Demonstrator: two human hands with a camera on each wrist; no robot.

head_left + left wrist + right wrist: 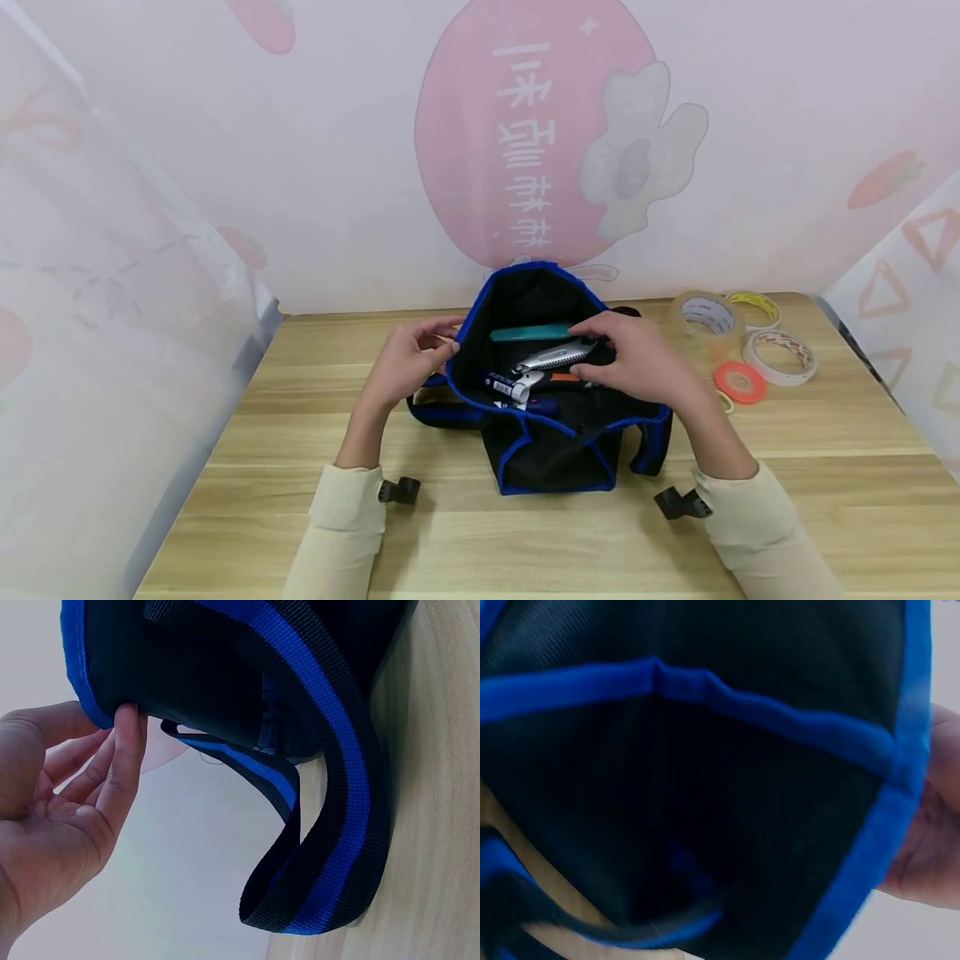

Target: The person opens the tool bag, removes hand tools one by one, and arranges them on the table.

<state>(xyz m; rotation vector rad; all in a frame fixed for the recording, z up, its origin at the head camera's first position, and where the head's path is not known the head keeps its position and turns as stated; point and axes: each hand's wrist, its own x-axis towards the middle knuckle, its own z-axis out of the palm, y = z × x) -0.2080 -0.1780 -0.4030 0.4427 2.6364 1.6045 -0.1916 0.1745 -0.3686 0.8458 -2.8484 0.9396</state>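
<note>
A black tool bag (557, 458) with blue trim stands on the table, its mouth spread toward me. My left hand (411, 358) pinches the left rim between thumb and fingers; the left wrist view shows this hand (67, 787) at the blue edge, beside a hanging strap (352, 787). Inside the mouth, my right hand (637, 354) holds one end of a silver utility knife (555, 357) between thumb and fingers. Around it lie a teal tool (530, 332), a dark blue tube with a white end (506, 386) and an orange-handled tool (564, 377). Bag fabric mostly hides the right hand (922, 847) in its wrist view.
Right of the bag, several tape rolls lie on the wooden table (300, 433): a wide clear roll (705, 318), a yellow-cored roll (753, 310), a white roll (780, 358) and a red roll (740, 382). A printed curtain (337, 167) rises behind the table.
</note>
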